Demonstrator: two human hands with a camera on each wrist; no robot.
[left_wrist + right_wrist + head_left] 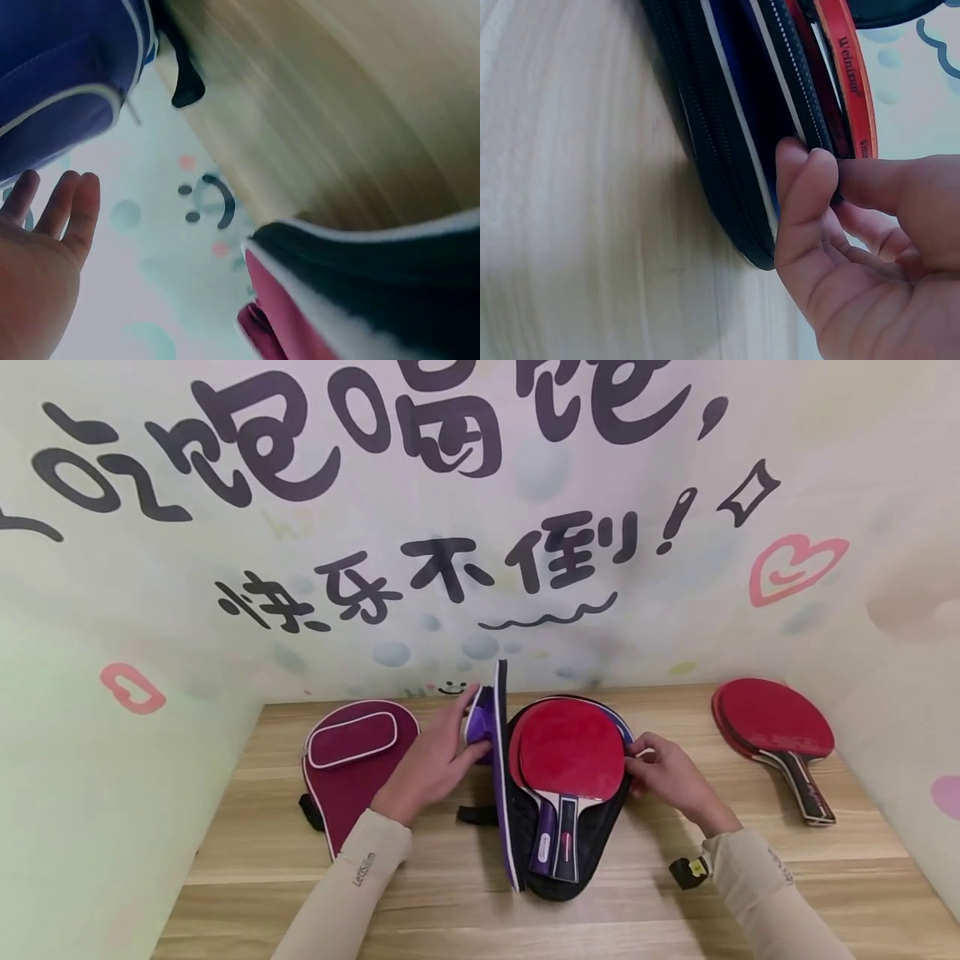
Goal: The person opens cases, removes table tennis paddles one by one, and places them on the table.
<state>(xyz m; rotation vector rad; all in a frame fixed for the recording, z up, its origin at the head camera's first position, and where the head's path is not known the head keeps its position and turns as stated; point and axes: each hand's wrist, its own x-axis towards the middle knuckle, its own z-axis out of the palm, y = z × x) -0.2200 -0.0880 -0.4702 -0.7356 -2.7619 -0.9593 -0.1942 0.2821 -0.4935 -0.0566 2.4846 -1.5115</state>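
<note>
- The left sleeve point(345, 893) and right sleeve point(765, 885) lie nearest the head camera, both pale beige, reaching in from the bottom edge.
- The purple-and-black case point(603, 827) lies between the two hands on the wood-grain counter point(637, 927), its cover point(502, 793) standing upright along the left side, seen almost edge-on.
- The left grip point(435, 756) has its fingers extended rather than curled, touching the purple outer side of that cover.
- The right grip point(667, 772) pinches the right rim of the case between thumb and fingers; the right wrist view shows a zip running along that rim.
- The front paddle point(572, 747), red-faced with a dark handle, lies in the case on top of the rear paddle point(543, 839), whose purple handle shows to its left; both handles point toward the person.
- A black strap point(474, 815) rests on the counter just left of the cover.
- The maroon case point(348, 781), piped in white, lies to the left, partly behind the left forearm.
- Another stacked pair of red paddles point(783, 718) lies well apart at the far right, handles toward the person.
- The wall point(420, 677) behind carries large dark lettering.
</note>
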